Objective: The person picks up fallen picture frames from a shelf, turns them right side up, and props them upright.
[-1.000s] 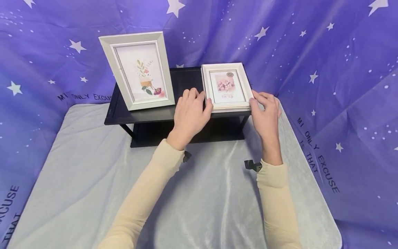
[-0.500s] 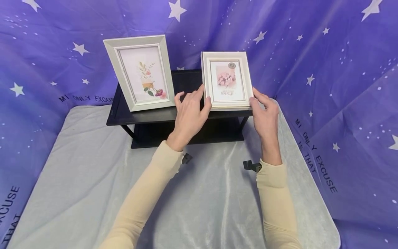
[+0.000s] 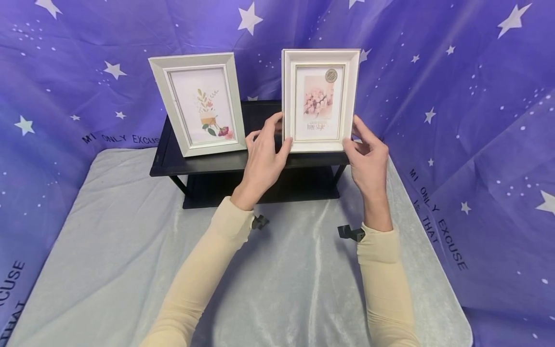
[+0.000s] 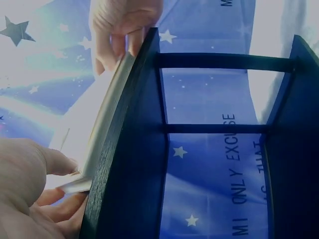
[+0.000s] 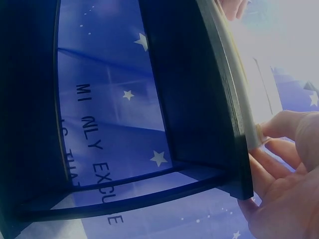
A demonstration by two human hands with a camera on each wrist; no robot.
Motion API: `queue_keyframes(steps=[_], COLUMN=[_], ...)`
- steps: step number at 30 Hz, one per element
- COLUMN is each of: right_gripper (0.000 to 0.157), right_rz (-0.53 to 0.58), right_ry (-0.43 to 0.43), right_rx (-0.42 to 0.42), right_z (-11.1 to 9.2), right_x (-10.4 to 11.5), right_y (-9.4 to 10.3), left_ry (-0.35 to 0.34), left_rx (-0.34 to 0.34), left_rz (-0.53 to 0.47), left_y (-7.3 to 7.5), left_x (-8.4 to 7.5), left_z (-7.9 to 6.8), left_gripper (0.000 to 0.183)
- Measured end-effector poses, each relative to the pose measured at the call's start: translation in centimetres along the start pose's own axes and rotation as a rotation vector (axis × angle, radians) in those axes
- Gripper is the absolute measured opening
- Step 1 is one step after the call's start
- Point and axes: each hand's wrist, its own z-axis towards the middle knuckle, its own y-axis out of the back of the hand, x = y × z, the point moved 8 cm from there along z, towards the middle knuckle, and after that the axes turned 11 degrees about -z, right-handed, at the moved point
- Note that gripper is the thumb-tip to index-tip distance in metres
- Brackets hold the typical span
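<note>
A white picture frame (image 3: 321,145) with a pink flower print stands nearly upright on the right part of the black two-tier shelf (image 3: 217,164). My left hand (image 3: 263,156) pinches its lower left edge, thumb on the front and fingers at the side. At the lower right edge my right hand (image 3: 368,159) grips it the same way. Both wrist views show the frame's bottom edge (image 4: 102,132) at the shelf top's front edge, with thumb and fingers around its corners. The fingers behind the frame are partly hidden.
A larger pale grey-green picture frame (image 3: 188,144) with a flower print stands on the shelf's left part, close to my left hand. The shelf rests on a table with a light grey cloth (image 3: 295,270). Purple star-patterned curtains (image 3: 455,96) surround it.
The white picture frame has tilted up from lying nearly flat to nearly upright, its top edge rising. Both hands stay at its lower sides and have shifted only slightly.
</note>
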Motion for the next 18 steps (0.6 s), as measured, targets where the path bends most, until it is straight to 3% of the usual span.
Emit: queue_keyframes(steps=[7,14,18], right_gripper=[0.051,0.049,0.048], right_rz=[0.003,-0.024,-0.041], right_ry=[0.050,0.079,0.083], right_rx=[0.016,-0.035,-0.059], right_z=[0.19,-0.01,-0.35], right_x=[-0.35,-0.64,-0.98], right_y=[-0.30,-0.12,-0.17], left_ry=[0.003,0.013,0.009], left_rx=[0.010,0.017,0.009], left_rz=[-0.083,-0.133,-0.147], left_y=[0.33,0.13,0.08], left_x=[0.35,0.70,0.92], left_z=[0.28,0.33,0.36], left_gripper=[0.054,0.051,0.061])
